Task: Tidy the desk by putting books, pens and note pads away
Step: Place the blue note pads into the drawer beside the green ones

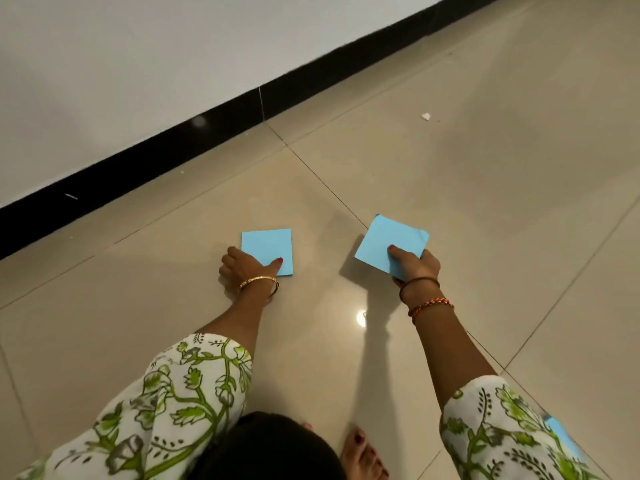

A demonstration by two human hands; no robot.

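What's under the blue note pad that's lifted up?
Beneath the raised square blue paper note pad in the right hand lies its shadow on the shiny beige floor tile. The fingers underneath are hidden.

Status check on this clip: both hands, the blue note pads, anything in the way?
Left hand grips the left blue note pad, flat on the floor tiles. Right hand pinches the right blue note pad, lifted and tilted. Nothing obstructing.
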